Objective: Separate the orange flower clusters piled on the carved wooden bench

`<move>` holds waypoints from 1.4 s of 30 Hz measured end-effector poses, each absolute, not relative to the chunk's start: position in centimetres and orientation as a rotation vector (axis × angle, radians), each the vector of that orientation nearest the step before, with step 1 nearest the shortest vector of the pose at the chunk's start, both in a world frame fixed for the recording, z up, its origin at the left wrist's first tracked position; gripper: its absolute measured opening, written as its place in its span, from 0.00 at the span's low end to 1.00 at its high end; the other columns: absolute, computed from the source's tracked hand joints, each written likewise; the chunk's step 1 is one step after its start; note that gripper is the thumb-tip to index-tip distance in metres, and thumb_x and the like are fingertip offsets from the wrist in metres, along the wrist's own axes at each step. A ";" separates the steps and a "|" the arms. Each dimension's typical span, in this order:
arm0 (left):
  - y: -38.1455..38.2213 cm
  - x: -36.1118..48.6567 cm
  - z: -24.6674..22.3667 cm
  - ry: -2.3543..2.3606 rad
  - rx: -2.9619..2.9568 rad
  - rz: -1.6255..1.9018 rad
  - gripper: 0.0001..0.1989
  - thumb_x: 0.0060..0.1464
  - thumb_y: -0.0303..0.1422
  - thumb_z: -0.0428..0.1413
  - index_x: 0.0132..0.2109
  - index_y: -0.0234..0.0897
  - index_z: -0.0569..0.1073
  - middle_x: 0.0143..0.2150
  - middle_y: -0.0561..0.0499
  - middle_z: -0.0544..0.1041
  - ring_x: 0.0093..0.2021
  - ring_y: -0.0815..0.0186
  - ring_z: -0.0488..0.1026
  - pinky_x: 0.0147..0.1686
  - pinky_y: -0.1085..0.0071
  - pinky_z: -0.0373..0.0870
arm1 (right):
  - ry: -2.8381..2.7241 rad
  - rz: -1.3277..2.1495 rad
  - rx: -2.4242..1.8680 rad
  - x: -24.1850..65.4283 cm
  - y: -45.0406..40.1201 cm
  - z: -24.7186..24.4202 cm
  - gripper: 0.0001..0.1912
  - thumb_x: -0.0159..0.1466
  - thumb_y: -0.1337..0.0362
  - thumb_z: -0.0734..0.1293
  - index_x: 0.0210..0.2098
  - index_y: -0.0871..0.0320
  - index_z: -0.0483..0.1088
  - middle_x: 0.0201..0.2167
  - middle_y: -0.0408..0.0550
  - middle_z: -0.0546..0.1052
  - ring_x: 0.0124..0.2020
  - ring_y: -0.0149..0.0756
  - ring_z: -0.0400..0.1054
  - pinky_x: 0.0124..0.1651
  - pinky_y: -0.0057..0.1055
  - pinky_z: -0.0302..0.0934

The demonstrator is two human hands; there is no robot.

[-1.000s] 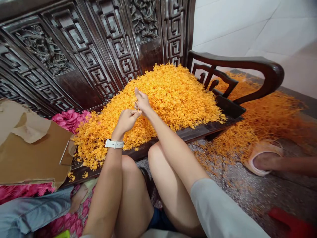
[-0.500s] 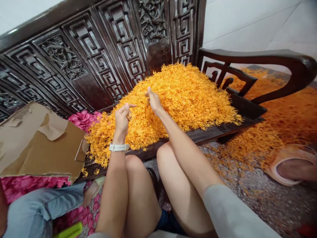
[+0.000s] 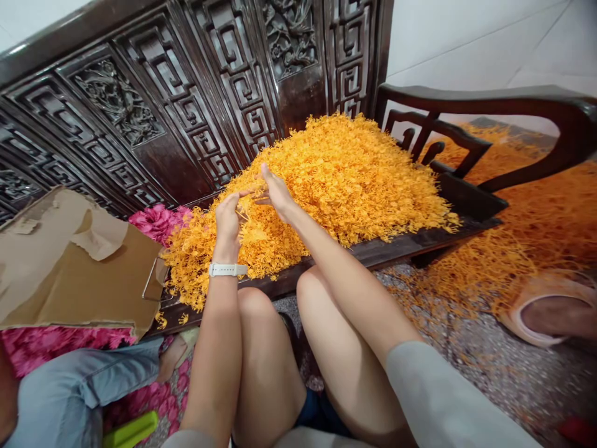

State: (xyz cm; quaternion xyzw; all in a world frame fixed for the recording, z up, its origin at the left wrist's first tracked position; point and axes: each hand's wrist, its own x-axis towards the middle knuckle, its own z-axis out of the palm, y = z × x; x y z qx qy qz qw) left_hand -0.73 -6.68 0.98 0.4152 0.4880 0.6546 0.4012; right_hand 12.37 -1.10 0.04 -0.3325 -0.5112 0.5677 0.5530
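Both of my hands hover over a big heap of yellow-orange plastic flower pieces [image 3: 354,180], small and spidery, on a dark wooden bench seat. My left hand [image 3: 227,223], with a pale watch band [image 3: 227,269] at its wrist, has its fingers bent together. A thin yellow piece shows by its fingertips and seems held there. Close to its right is my right hand [image 3: 280,198], thumb raised and fingers stretched toward the left fingertips. I make out nothing gripped in it, though yellow pieces behind the fingers blend in.
The carved bench back [image 3: 181,106] rises behind the heap; an armrest [image 3: 489,99] bounds it at right. Cardboard [image 3: 84,261] and pink petals [image 3: 161,224] lie left. A person's jeans leg [image 3: 84,386] is at lower left. Orange strands [image 3: 536,242] cover the right floor near a foot [image 3: 557,317].
My right hand has shifted left, closer to my left hand, and its fingers now reach toward the left fingertips. The left hand stays nearly in place. The view has shifted slightly.
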 end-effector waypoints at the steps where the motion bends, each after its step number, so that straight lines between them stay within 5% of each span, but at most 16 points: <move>1: -6.7 -0.7 1.0 1.240 1.026 1.663 0.13 0.66 0.38 0.61 0.37 0.34 0.82 0.20 0.59 0.59 0.17 0.74 0.54 0.18 0.77 0.50 | -1.175 1.369 -0.781 12.2 -1.3 0.1 0.38 0.68 0.26 0.59 0.49 0.55 0.74 0.32 0.51 0.77 0.28 0.34 0.70 0.31 0.31 0.68; 6: -7.0 -1.0 0.9 1.187 0.998 1.649 0.23 0.58 0.51 0.69 0.31 0.35 0.77 0.19 0.61 0.53 0.17 0.76 0.49 0.18 0.77 0.46 | -1.109 1.269 -0.757 12.3 -1.9 1.0 0.31 0.66 0.30 0.66 0.35 0.54 0.68 0.23 0.38 0.63 0.20 0.27 0.57 0.21 0.27 0.50; 13: -6.1 -1.3 0.1 1.288 1.020 1.780 0.19 0.62 0.45 0.67 0.33 0.33 0.79 0.19 0.61 0.54 0.17 0.76 0.48 0.19 0.74 0.44 | -1.159 1.347 -0.686 12.3 -2.6 1.9 0.30 0.61 0.34 0.75 0.33 0.52 0.63 0.19 0.32 0.56 0.19 0.25 0.48 0.20 0.26 0.42; 18: -3.9 -1.7 -0.5 1.371 0.860 1.844 0.19 0.69 0.32 0.58 0.28 0.35 0.67 0.20 0.61 0.53 0.18 0.75 0.48 0.20 0.74 0.46 | -1.399 1.235 -0.523 11.6 -5.5 4.6 0.32 0.59 0.37 0.77 0.28 0.55 0.62 0.19 0.35 0.60 0.21 0.23 0.50 0.21 0.24 0.44; 23: -3.7 -4.7 -2.0 1.526 0.525 1.873 0.18 0.74 0.34 0.52 0.32 0.36 0.67 0.21 0.62 0.50 0.20 0.73 0.47 0.21 0.73 0.44 | -1.513 1.077 -0.349 13.7 -8.1 8.2 0.30 0.67 0.34 0.69 0.35 0.56 0.66 0.23 0.36 0.61 0.23 0.24 0.59 0.26 0.22 0.55; 27: -4.6 -5.8 -2.3 1.403 0.734 1.966 0.19 0.72 0.44 0.56 0.37 0.33 0.75 0.22 0.62 0.53 0.20 0.74 0.47 0.21 0.73 0.46 | -1.504 0.809 -0.708 15.5 -5.4 5.1 0.34 0.72 0.32 0.59 0.48 0.57 0.73 0.40 0.50 0.74 0.46 0.40 0.75 0.49 0.40 0.73; 30: -4.8 -5.0 -1.8 1.320 0.879 1.993 0.22 0.67 0.50 0.61 0.39 0.33 0.77 0.23 0.61 0.56 0.20 0.76 0.48 0.21 0.74 0.48 | -1.652 0.693 -1.090 15.8 -3.3 1.5 0.40 0.70 0.32 0.63 0.59 0.62 0.73 0.65 0.66 0.69 0.71 0.61 0.61 0.73 0.59 0.57; 32: -4.9 -4.2 -1.6 1.294 0.939 1.991 0.22 0.65 0.51 0.62 0.39 0.33 0.78 0.24 0.60 0.60 0.20 0.76 0.49 0.21 0.74 0.48 | -1.739 0.717 -1.134 15.5 -2.9 0.2 0.43 0.69 0.33 0.64 0.65 0.63 0.70 0.71 0.69 0.65 0.75 0.63 0.56 0.75 0.60 0.52; 34: -5.0 -3.3 -1.3 1.257 0.990 1.983 0.23 0.63 0.52 0.64 0.38 0.33 0.79 0.25 0.59 0.61 0.20 0.76 0.50 0.21 0.74 0.48 | -1.786 0.821 -1.003 15.0 -3.0 -0.2 0.41 0.69 0.35 0.65 0.67 0.61 0.68 0.65 0.66 0.72 0.66 0.57 0.67 0.69 0.54 0.62; 36: -5.1 -2.5 -1.1 1.215 1.036 1.935 0.24 0.60 0.53 0.67 0.37 0.33 0.80 0.23 0.60 0.60 0.20 0.76 0.51 0.20 0.74 0.48 | -1.800 0.923 -0.872 14.4 -3.2 -0.2 0.34 0.69 0.36 0.67 0.58 0.58 0.74 0.50 0.58 0.80 0.49 0.46 0.74 0.56 0.45 0.69; 39: -4.9 -1.6 -0.9 1.146 1.066 1.846 0.22 0.58 0.51 0.69 0.36 0.34 0.79 0.21 0.60 0.58 0.20 0.75 0.51 0.21 0.75 0.49 | -1.765 1.087 -0.757 13.6 -3.2 -0.4 0.26 0.70 0.39 0.68 0.34 0.57 0.73 0.30 0.47 0.76 0.33 0.35 0.67 0.39 0.33 0.64; 42: -4.4 -2.0 -1.1 1.135 0.929 1.886 0.21 0.60 0.47 0.68 0.32 0.35 0.73 0.23 0.59 0.61 0.21 0.75 0.56 0.23 0.76 0.54 | -1.733 1.394 -0.591 13.2 -4.0 0.2 0.28 0.68 0.40 0.70 0.27 0.57 0.68 0.22 0.42 0.69 0.25 0.29 0.62 0.31 0.29 0.57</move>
